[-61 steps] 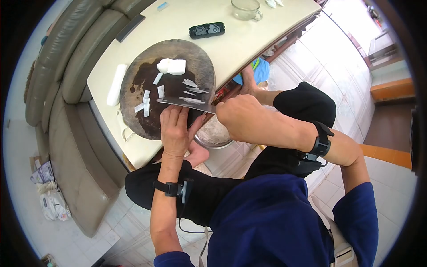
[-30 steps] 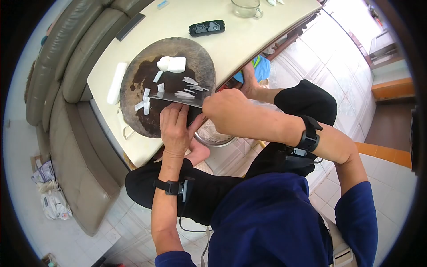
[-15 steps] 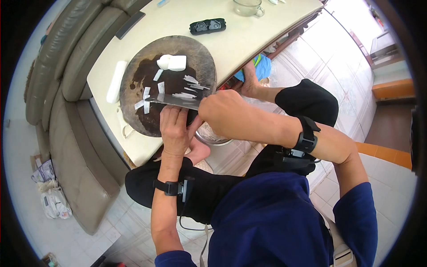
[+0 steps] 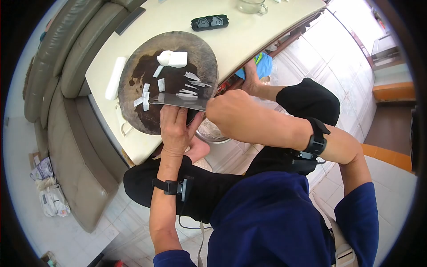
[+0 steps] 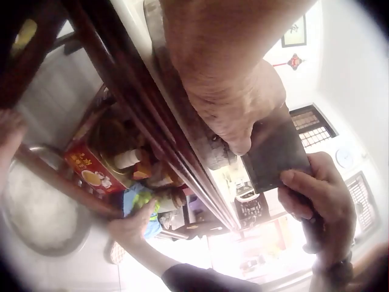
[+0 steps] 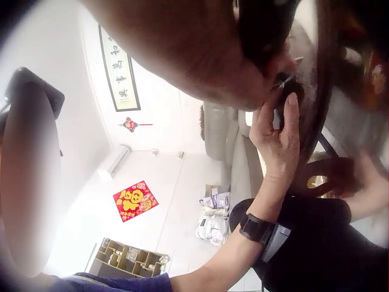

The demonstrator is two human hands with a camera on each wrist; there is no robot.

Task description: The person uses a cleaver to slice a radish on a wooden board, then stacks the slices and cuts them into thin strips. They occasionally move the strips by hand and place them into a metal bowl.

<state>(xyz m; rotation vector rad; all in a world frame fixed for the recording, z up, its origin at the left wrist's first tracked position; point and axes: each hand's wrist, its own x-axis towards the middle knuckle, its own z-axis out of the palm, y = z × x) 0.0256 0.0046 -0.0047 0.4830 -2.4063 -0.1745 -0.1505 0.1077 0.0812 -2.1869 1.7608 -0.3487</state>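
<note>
In the head view my right hand [image 4: 233, 111] grips the handle of a cleaver [image 4: 180, 101], its wide blade lying across the near part of a round wooden chopping board [image 4: 138, 66]. My left hand [image 4: 174, 131] is at the board's near edge, fingertips right against the blade. I cannot tell what lies under those fingers, since blade and hand hide it. Thin white strips [image 4: 187, 92] lie just beyond the blade. Flat white slices [image 4: 146, 95] are scattered to the left, and a white block [image 4: 178, 59] sits farther back. The left wrist view shows the dark blade [image 5: 276, 152] between both hands.
A long white cylinder [image 4: 116, 78] lies on the cream table [image 4: 104, 58] left of the board. Behind it are a black case [image 4: 209, 22] and a glass cup [image 4: 251, 6]. A metal basin [image 5: 45, 207] stands below the table edge, and a sofa [image 4: 84, 155] is at left.
My right hand and the cleaver shifted left over the board, then slightly back right in the last half second. The left hand stays by the blade. The white strips beside the blade have shifted slightly.
</note>
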